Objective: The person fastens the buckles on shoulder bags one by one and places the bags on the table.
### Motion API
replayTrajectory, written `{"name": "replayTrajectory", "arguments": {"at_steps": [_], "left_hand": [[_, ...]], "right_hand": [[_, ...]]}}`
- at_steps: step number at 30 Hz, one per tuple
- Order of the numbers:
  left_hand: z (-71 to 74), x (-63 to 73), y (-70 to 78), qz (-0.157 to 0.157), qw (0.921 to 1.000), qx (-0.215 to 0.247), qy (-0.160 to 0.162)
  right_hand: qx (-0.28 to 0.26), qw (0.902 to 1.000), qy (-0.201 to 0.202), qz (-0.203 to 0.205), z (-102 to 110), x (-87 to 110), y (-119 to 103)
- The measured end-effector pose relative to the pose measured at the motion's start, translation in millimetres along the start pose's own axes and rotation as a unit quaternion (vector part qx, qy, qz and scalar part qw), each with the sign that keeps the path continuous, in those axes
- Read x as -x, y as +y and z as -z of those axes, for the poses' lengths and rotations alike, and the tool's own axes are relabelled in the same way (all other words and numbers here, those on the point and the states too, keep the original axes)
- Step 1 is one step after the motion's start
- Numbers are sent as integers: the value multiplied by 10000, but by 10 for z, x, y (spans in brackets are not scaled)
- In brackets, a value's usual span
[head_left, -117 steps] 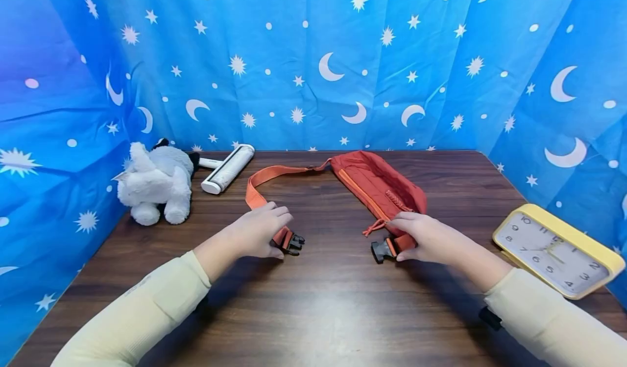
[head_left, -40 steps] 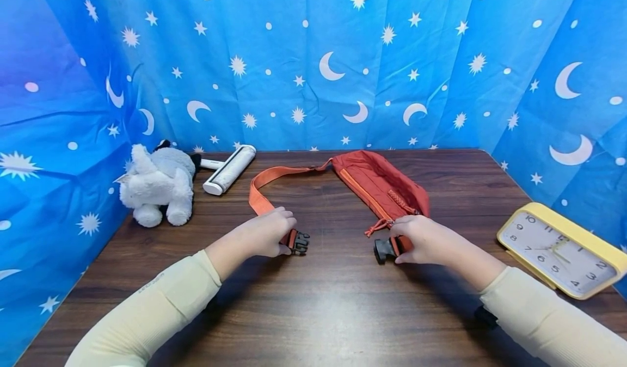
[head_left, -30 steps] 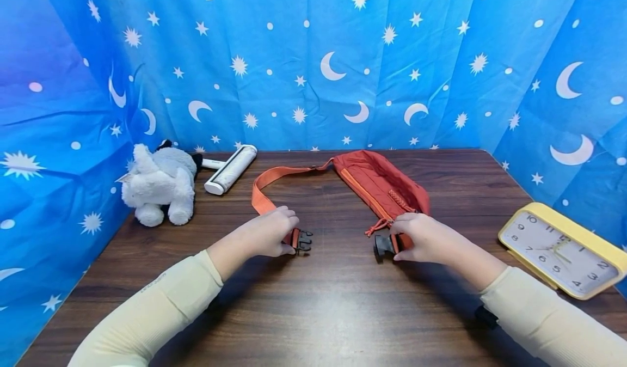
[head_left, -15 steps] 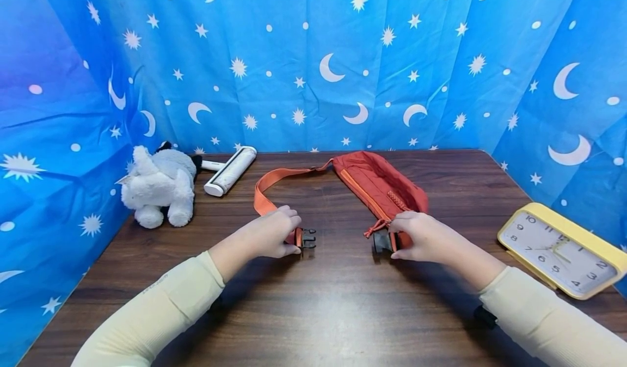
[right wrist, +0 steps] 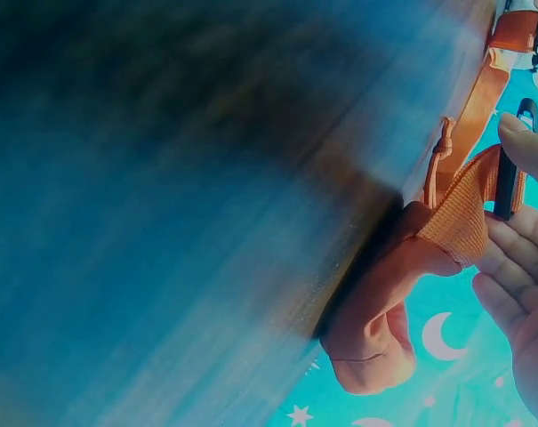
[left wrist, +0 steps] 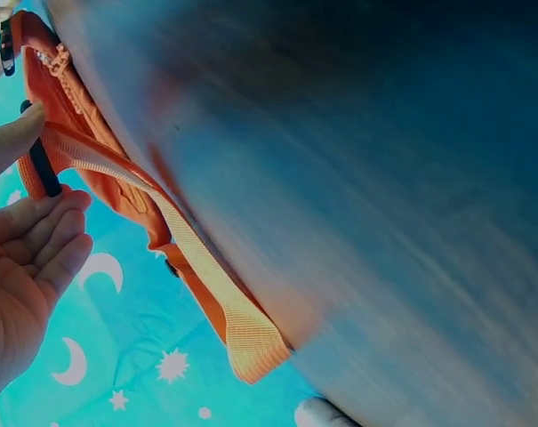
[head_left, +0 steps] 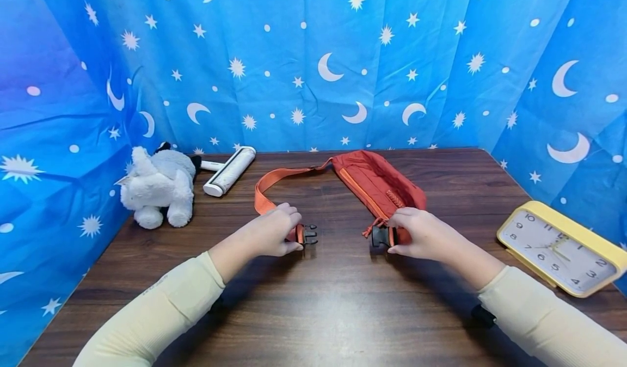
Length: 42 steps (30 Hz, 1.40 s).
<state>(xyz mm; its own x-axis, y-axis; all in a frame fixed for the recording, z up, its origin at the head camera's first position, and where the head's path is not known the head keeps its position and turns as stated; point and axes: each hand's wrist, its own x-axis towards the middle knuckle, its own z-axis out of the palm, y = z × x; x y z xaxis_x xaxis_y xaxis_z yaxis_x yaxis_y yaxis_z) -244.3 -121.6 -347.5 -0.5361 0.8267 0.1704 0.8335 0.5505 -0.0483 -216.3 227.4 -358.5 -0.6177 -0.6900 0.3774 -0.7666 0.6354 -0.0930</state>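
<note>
A red waist bag point(head_left: 379, 179) lies at the back of the table, its orange strap point(head_left: 263, 190) curving round to the left. My left hand point(head_left: 271, 233) pinches the black pronged buckle half point(head_left: 310, 235) at the strap's end, prongs pointing right. Opposite, my right hand point(head_left: 423, 235) pinches the black socket half point(head_left: 380, 236) on the bag's short webbing. The two halves face each other, apart, just above the table. In the left wrist view, thumb and fingertips hold the edges of the buckle bar point(left wrist: 43, 165); the right wrist view shows a similar grip on the socket half point(right wrist: 505, 187).
A white and grey plush toy point(head_left: 159, 187) stands at the left, beside a white lint roller point(head_left: 229, 172). A yellow-framed clock point(head_left: 558, 250) leans at the right. Blue cloth point(head_left: 313, 84) with moons and stars surrounds the dark wooden table point(head_left: 333, 301).
My left hand has moved right, and its pronged half has turned from tilted to level. My right hand has risen slightly with the socket half, which has levelled too. The gap between halves has narrowed.
</note>
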Motion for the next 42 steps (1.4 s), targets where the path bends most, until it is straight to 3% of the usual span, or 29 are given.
{"name": "replayTrajectory", "arguments": {"at_steps": [11,42], "left_hand": [[11,-34,34,-159,9995,159,203],[30,-138,121,-149,9995,194,205]], "right_hand": [[-253,9996,90,-133,30,-4,-18],[-513,9980,-49,-363,53,-13,-13]]}}
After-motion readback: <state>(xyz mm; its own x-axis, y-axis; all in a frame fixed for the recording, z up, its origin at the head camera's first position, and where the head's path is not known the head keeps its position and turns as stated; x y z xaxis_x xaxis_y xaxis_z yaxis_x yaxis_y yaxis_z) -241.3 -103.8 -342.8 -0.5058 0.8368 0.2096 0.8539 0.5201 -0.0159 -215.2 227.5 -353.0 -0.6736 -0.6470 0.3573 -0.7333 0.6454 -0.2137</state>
